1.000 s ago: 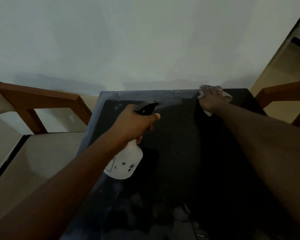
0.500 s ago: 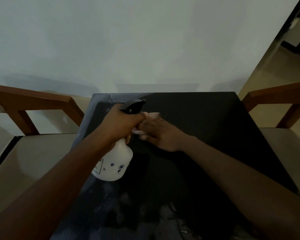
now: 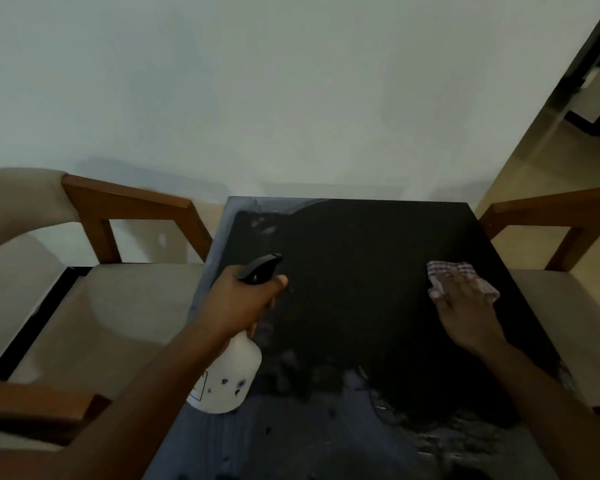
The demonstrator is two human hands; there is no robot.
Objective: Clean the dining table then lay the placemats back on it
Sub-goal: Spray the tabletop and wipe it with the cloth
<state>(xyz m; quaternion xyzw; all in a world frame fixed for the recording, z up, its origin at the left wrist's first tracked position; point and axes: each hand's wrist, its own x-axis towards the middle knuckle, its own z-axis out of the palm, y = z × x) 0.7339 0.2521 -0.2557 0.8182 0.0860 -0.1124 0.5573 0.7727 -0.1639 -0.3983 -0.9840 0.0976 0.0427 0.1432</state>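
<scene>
Dark table: left fingers clamp one bottle; right fingers flat on one cloth.

Legible text: none. The label on my spray bottle is too blurred to read.

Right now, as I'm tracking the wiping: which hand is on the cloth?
The right hand, flat on the checked cloth; the left hand grips the spray bottle instead.

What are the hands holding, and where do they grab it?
The left hand grips the white spray bottle at its neck, just under the black trigger. The right hand holds nothing; it presses a checked cloth flat on the table.
</scene>
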